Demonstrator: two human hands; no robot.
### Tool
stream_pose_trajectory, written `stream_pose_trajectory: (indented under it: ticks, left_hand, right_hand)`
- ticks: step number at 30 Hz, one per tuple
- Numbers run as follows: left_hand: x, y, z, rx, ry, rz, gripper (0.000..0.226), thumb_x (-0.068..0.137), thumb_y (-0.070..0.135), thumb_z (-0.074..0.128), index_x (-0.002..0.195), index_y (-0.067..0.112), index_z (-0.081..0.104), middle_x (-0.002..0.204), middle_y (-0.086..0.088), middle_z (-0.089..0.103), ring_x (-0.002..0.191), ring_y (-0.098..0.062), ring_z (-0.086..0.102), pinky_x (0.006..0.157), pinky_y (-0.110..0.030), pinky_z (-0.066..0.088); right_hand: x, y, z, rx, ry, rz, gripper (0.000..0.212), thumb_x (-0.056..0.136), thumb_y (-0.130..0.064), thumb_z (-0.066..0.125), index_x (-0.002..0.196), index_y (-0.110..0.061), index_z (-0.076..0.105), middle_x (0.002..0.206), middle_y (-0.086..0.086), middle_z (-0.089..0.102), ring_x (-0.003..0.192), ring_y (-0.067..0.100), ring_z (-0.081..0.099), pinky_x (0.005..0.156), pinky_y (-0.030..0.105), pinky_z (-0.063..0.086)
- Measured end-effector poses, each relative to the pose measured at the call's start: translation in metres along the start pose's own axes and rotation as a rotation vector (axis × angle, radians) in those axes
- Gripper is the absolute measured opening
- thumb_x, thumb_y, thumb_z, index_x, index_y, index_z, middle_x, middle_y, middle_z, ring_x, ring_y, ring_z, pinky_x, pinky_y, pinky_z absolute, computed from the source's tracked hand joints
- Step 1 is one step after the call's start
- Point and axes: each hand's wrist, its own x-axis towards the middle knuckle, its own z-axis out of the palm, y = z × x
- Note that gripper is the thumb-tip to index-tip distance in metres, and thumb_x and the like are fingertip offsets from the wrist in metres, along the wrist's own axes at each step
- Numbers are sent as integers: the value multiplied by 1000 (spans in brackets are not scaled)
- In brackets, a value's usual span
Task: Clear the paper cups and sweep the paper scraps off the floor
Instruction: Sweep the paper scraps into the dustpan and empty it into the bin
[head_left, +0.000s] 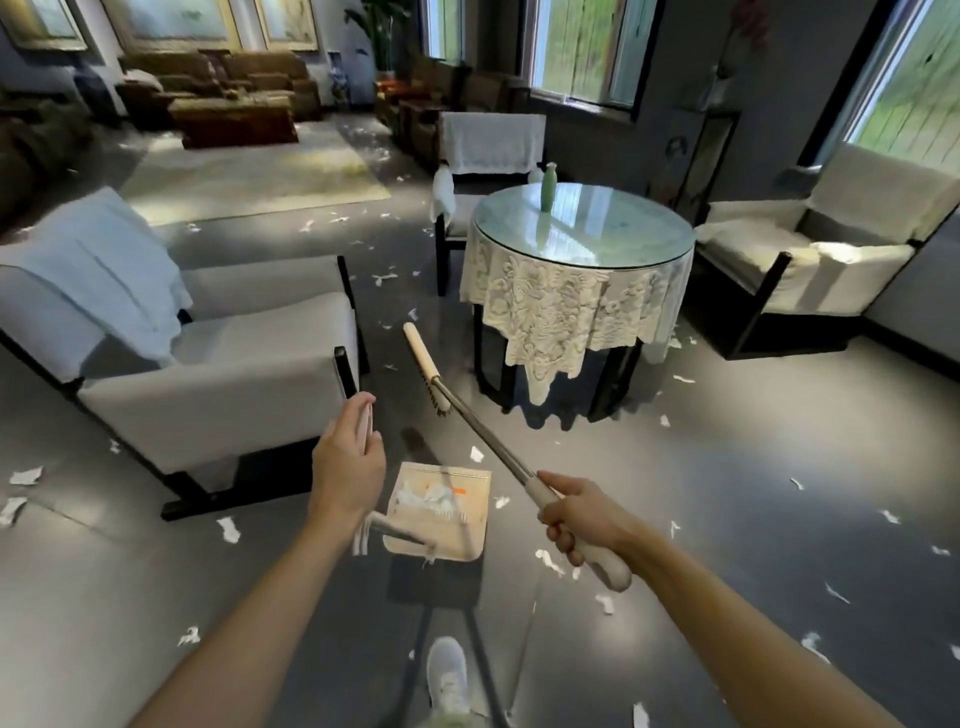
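My right hand (576, 519) grips the pale handle of a broom (485, 439). The broom is lifted off the floor, its brush head (423, 364) pointing toward the armchair and table. My left hand (347, 467) holds a thin pale handle, blurred, that seems to belong to the beige dustpan (457, 535). The dustpan hangs just above the floor between my hands and carries white paper scraps (428, 499). More paper scraps (227, 530) lie scattered over the grey floor all around. I see no paper cups.
A grey armchair (218, 364) stands at left, and a round glass-topped table (584, 228) with a lace cloth and a green bottle (548, 188) ahead. Another armchair (810, 249) sits at right. Sofas and a rug lie far back. My shoe (447, 675) is below.
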Motion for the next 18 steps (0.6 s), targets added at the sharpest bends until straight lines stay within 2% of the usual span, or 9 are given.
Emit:
stream_pose_trajectory:
  ticks: [3,6,8,10,12,15,18]
  left_hand:
    - [82,-13,47,-4,-32,5,35,95,11,46,127,25,48,113,-8,54,94,-21,52,78,-33,41]
    - [173,-23,85,-10,-50,13,37,95,11,46,129,26,47,122,-7,52,100,-15,47,83,-30,37]
    - [238,-21,101,-7,-30,31,38,94,8,47,128,24,48,120,-10,54,101,-17,49,81,-30,38]
    - [304,-15,114,27,2,55,38,92,5,49,126,19,50,113,-14,57,92,-22,52,77,-30,38]
    - [361,-7,127,63,23,56,38,91,3,50,126,18,50,109,-15,58,85,-19,49,75,-29,36]
    - [443,2,150,85,32,60,40,92,4,50,129,17,48,115,-15,56,89,-18,49,77,-27,36]
    - [523,-6,179,110,33,59,40,93,9,49,131,22,46,118,-13,56,96,-23,53,78,-28,38]
  right_hand:
    - [85,-36,-25,14,-7,-10,55,94,-1,41,144,-26,36,67,6,48,47,7,44,41,20,40]
    - [175,-82,-48,36,-10,-8,50,94,0,40,135,-28,42,64,5,48,45,7,42,41,20,38]
    - [232,-120,-63,52,-24,-9,49,93,2,39,133,-26,44,59,4,46,42,7,40,39,20,35]
    - [287,-158,-79,66,-43,-33,53,91,3,39,135,-26,41,55,3,43,39,7,37,37,18,33]
    - [336,-194,-96,79,-48,-43,52,91,3,39,136,-24,39,56,5,41,36,7,36,34,17,32]
    - [415,-240,-121,103,-59,-43,60,91,4,39,145,-22,32,56,5,41,34,7,36,32,16,31]
    - [501,-282,-143,130,-82,-46,66,91,5,38,149,-24,28,46,0,43,33,6,36,32,15,32]
